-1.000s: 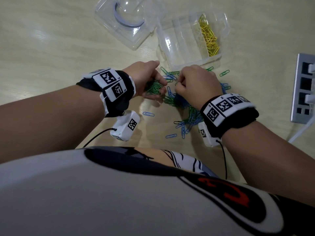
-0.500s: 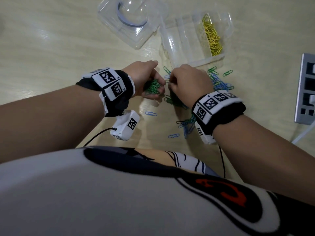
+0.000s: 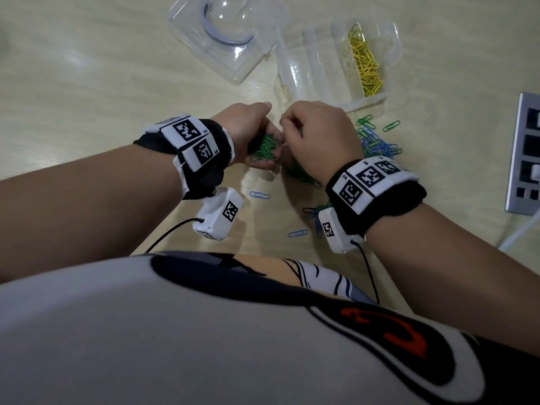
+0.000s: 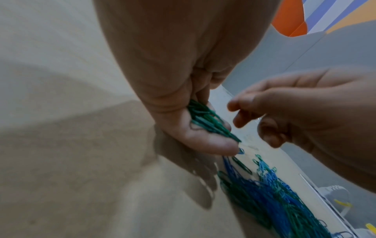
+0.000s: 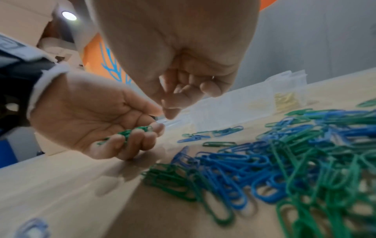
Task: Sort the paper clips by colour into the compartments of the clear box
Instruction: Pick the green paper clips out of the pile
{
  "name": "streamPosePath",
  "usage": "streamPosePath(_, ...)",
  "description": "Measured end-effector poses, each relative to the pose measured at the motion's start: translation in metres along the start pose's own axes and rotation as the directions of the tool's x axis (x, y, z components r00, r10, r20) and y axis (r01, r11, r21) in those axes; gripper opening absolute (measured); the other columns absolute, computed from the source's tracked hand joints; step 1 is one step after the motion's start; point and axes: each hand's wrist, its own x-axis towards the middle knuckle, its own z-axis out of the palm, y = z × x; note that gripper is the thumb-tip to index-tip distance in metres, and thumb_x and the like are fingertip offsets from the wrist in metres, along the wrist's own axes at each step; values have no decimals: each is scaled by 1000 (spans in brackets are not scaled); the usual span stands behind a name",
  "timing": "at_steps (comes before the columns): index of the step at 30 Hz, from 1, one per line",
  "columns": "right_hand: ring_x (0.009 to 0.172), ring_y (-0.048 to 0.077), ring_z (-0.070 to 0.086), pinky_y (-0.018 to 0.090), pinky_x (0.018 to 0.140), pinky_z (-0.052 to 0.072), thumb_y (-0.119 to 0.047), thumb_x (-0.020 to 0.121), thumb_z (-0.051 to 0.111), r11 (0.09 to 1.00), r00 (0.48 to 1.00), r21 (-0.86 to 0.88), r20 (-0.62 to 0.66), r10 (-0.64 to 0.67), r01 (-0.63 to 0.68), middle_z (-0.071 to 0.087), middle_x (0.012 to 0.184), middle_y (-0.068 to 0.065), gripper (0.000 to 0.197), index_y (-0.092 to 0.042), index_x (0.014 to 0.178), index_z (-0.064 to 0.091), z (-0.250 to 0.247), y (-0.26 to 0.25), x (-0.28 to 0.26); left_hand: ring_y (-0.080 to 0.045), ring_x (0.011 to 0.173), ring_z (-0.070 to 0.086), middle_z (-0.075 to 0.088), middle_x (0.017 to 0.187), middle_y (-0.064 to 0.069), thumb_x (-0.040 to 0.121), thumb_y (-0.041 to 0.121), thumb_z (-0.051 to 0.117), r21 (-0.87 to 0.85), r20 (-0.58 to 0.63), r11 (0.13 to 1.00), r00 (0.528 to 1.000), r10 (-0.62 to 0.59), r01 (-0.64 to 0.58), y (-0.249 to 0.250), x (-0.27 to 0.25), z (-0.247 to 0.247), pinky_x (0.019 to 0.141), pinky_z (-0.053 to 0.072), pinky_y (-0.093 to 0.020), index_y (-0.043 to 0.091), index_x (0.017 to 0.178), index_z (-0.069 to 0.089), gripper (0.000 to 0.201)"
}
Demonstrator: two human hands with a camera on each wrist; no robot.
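While left hand (image 3: 248, 127) cups green clips (image 3: 264, 147) | mixed pile (image 5: 274, 161) alongside | lid (image 3: 225, 39) beyond

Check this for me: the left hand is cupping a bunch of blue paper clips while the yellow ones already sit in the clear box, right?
Not quite. The clips cupped in the left hand are green paper clips, not blue, as the right wrist view shows. The yellow ones do sit in the clear box.

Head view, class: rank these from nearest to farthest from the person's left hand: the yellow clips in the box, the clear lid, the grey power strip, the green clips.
1. green clips, cupped in the left hand itself.
2. clear lid, up the table, slightly left.
3. yellow clips, in the clear box's right compartment.
4. grey power strip, at the far right edge.
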Motion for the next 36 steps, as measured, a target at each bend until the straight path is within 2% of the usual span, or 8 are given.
streamPosePath(4, 81, 29, 56, 33, 63, 38, -28, 98, 41, 953, 997, -302, 62, 48, -27, 67, 95, 9, 27, -15, 103, 64, 10, 11, 14, -36, 74, 59, 54, 69, -19, 102, 39, 25, 12, 51, 1000, 999, -20, 19, 1, -3, -2, 65, 52, -34, 1, 79, 55, 53)
streamPosePath(8, 74, 28, 51, 32, 60, 33, -23, 95, 48, 920, 996, -391, 76, 36, -3, 65, 92, 9, 17, -13, 102, 61, 17, 9, 19, -30, 69, 59, 54, 71, -18, 102, 39, 25, 65, 34, 998, 999, -26, 24, 1, -4, -5, 69, 54, -33, 2, 78, 55, 53)
streamPosePath(14, 78, 27, 52, 31, 61, 34, -23, 91, 48, 943, 990, -325, 95, 100, -65, 65, 93, 8, 20, -13, 100, 62, 9, 10, 16, -28, 65, 56, 54, 70, -19, 102, 38, 25, 49, 21, 999, 1000, -17, 16, 1, -3, -7, 73, 50, -36, 0, 79, 55, 53)
streamPosePath(19, 83, 22, 56, 33, 67, 42, -34, 91, 50, 993, 997, -104, 39, 59, -55, 60, 92, 1, 19, -19, 94, 61, -6, 2, -2, -29, 67, 58, 57, 71, -18, 101, 39, 29, 60, 22, 998, 1000, -11, 10, 1, 0, -1, 79, 53, -40, 2, 79, 57, 51)
streamPosePath(24, 85, 18, 61, 33, 74, 49, -38, 91, 52, 997, 997, 50, 46, 64, -66, 68, 92, -3, 21, -24, 98, 67, -13, -8, -12, -30, 66, 63, 61, 74, -16, 101, 35, 37, 36, -7, 999, 1000, 10, -10, 3, -3, 8, 61, 57, -37, 2, 84, 57, 41)
streamPosePath(28, 81, 21, 54, 28, 67, 38, -26, 95, 44, 959, 966, -125, -54, 251, -256, 64, 94, 2, 24, -19, 103, 66, -15, 29, -2, -29, 65, 60, 55, 66, -17, 102, 33, 33, 50, 61, 998, 997, -40, 37, 5, -7, 8, 59, 54, -31, 1, 83, 55, 43)
streamPosePath(31, 93, 29, 57, 34, 74, 43, -30, 95, 49, 953, 978, -227, 3, 207, -201, 59, 109, 8, 25, -19, 111, 63, -8, 44, 2, -27, 67, 60, 56, 69, -14, 100, 25, 41, 91, 65, 995, 997, -44, 38, 6, -7, 8, 65, 56, -33, 2, 85, 57, 31)
streamPosePath(36, 91, 30, 57, 38, 78, 46, -30, 91, 55, 951, 983, -261, 27, 181, -168, 56, 107, 8, 19, -16, 102, 62, -2, 46, 5, -32, 77, 64, 61, 66, -16, 89, 7, 57, 158, 32, 987, 999, 3, -8, 5, -9, 5, 84, 56, -44, -1, 85, 60, 9)
